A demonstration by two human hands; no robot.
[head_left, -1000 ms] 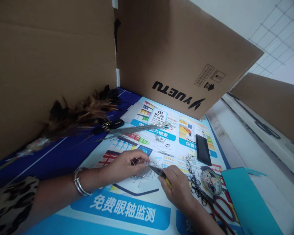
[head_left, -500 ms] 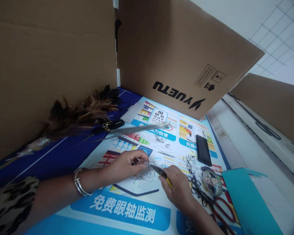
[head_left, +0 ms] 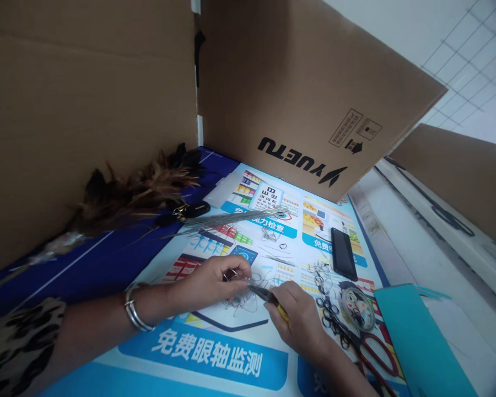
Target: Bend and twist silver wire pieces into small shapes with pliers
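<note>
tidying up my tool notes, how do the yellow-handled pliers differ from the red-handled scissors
The pliers, gripped in the right hand, point at the wire that the left hand pinches; the scissors lie loose on the poster. The pliers' handle shows yellow, the scissors' handles red. Both are hand tools.

left hand (head_left: 209, 284): pinches wire piece (head_left: 240, 295) | right hand (head_left: 301, 320): grips pliers (head_left: 264, 295)

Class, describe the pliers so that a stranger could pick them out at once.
On the big poster, find the right hand. The pliers stick out of it toward wire pinched by the left hand. Unlike the red scissors, they have yellow grips and a pointed nose.
</note>
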